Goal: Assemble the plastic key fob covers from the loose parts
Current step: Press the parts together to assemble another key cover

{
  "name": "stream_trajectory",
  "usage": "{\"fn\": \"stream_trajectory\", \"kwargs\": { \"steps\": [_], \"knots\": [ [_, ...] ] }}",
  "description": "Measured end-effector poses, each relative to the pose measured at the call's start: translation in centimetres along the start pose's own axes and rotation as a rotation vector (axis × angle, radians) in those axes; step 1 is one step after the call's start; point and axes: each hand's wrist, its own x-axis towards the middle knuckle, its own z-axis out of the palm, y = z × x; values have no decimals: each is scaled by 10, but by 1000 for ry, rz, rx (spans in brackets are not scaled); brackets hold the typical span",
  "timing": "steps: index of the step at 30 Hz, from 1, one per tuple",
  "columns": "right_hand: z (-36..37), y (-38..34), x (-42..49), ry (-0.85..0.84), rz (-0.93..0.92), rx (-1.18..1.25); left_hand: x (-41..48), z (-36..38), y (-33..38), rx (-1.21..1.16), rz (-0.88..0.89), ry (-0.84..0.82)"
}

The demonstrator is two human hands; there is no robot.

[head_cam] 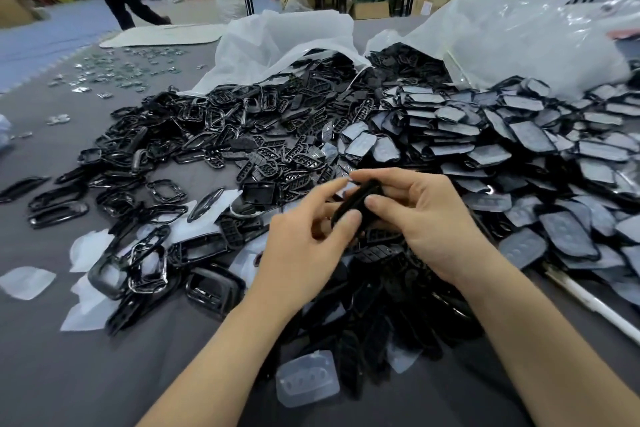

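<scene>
Both hands are up over the heap now, and between them sits a black cover piece (356,201), a matte, slightly curved oblong of hard plastic, tilted with its far end higher. The left hand (311,236) pinches the near end, thumb and forefinger curled onto it; the right hand (426,218) wraps the far end, thumb pressed on the top face and fingers curled behind. The piece is held just above the dark jumble at the centre of the grey, cloth-like tabletop (69,374). To the left sprawl the glossy frames (166,191), open black rings with rounded corners that catch the light. In the middle lie the perforated inserts (277,163), narrow black strips with rows of holes. To the right, overlapping like shingles, are the flat plates (526,135), dark with a dull greyish film on their faces. Behind them, two crinkled translucent bags (284,42) spill the parts out. Close to the person rests a clear moulded shell (308,381) with round dimples, and pale film scraps (27,282) lie at the left edge.
</scene>
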Motion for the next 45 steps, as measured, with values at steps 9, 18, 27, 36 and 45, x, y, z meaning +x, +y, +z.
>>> {"fn": "stream_trajectory", "kwargs": {
  "steps": [9,18,27,36,45],
  "knots": [
    [4,7,0,189,-203,-543,2,6,-3,-291,-151,-77],
    [8,2,-4,200,-299,-764,20,-39,-11,-549,-238,431],
    [37,18,-7,-160,-290,-977,23,-39,-14,-563,-222,464],
    [51,20,-11,-147,-367,-1053,23,-38,-13,-555,-232,446],
    [48,24,-9,-99,-365,-1043,23,-36,-15,-537,-243,440]
  ]
}}
